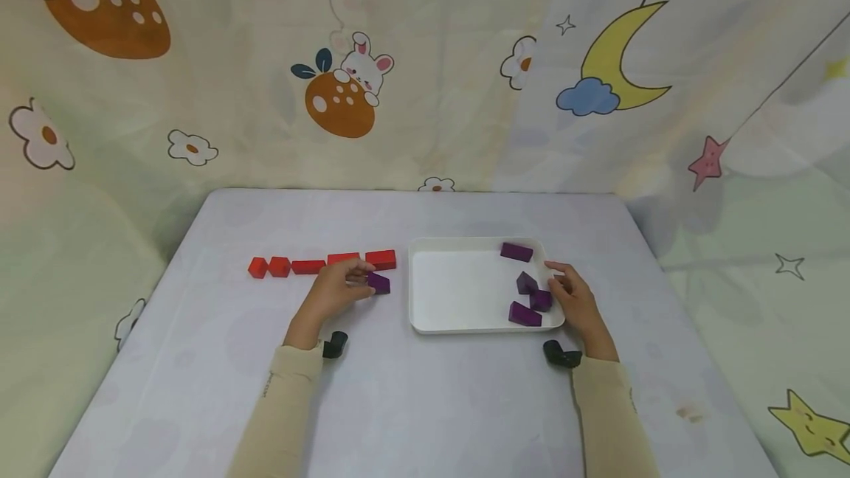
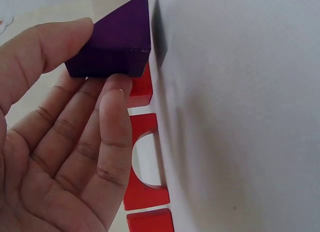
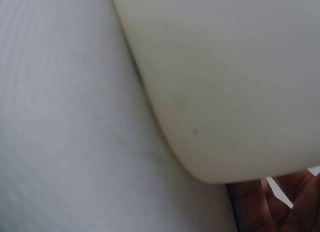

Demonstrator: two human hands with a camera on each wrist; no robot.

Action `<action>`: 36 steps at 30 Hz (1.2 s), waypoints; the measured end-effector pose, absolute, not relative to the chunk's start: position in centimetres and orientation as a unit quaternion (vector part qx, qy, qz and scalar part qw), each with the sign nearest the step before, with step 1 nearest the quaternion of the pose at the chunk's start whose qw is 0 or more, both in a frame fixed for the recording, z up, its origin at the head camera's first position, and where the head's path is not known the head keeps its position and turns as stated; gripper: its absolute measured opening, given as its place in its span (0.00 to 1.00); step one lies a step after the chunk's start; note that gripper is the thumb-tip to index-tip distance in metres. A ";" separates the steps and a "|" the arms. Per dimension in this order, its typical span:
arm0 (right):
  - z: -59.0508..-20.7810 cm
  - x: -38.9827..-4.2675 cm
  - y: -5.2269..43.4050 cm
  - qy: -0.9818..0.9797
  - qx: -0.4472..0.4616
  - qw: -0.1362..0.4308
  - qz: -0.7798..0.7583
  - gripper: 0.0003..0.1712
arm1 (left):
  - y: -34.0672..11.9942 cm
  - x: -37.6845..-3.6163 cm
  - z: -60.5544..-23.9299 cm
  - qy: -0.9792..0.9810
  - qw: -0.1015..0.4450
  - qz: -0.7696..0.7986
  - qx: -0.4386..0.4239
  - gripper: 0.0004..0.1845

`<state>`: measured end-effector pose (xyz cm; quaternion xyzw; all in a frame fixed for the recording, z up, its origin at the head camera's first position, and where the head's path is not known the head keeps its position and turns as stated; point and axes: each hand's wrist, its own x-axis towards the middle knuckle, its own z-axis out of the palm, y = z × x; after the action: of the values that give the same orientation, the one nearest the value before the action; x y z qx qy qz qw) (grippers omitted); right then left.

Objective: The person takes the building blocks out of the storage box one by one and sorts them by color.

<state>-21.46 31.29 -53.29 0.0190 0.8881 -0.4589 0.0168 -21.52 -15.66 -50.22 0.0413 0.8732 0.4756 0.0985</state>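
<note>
My left hand (image 1: 337,288) pinches a purple block (image 2: 120,39) with a slanted side between thumb and fingertips, just in front of the right end of a row of red blocks (image 1: 308,267). In the left wrist view, one red block (image 2: 145,192) behind the fingers has a half-round cutout. My right hand (image 1: 579,308) grips the right rim of a white tray (image 1: 458,331), its fingertips at the edge. Near that hand, several purple blocks (image 1: 525,314) lie in the tray's right part. The right wrist view mostly shows the tray's outer wall (image 3: 225,91); the fingers are partly hidden.
The table (image 1: 432,404) is covered in a pale cloth. Behind it hangs a printed curtain (image 1: 438,80) with rabbits, a moon and stars. Dark wrist-camera mounts (image 1: 561,354) stick out inward at both wrists.
</note>
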 end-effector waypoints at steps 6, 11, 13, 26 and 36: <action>-53.3 -21.6 31.3 0.889 0.018 0.015 -0.458 0.25 | -15.5 -21.2 -50.0 0.880 0.103 0.463 0.027 0.23; -53.3 -21.5 31.4 0.887 0.020 0.018 -0.461 0.25 | -14.6 -20.0 -48.2 0.915 0.077 0.395 0.018 0.29; -53.3 -21.4 31.4 0.887 0.020 0.017 -0.462 0.25 | -13.9 -19.5 -47.3 0.922 0.058 0.383 0.031 0.30; -53.2 -21.5 31.4 0.888 0.021 0.012 -0.460 0.25 | -7.0 -19.4 -47.9 0.838 0.081 0.504 0.190 0.26; -53.3 -21.6 31.3 0.885 0.026 0.019 -0.465 0.25 | -0.9 -20.0 -49.3 0.805 0.105 0.525 0.257 0.24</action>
<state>-21.56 31.32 -53.32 0.0258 0.8850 -0.4645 0.0192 -19.97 -0.92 -49.27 0.2567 0.8048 0.5247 0.1051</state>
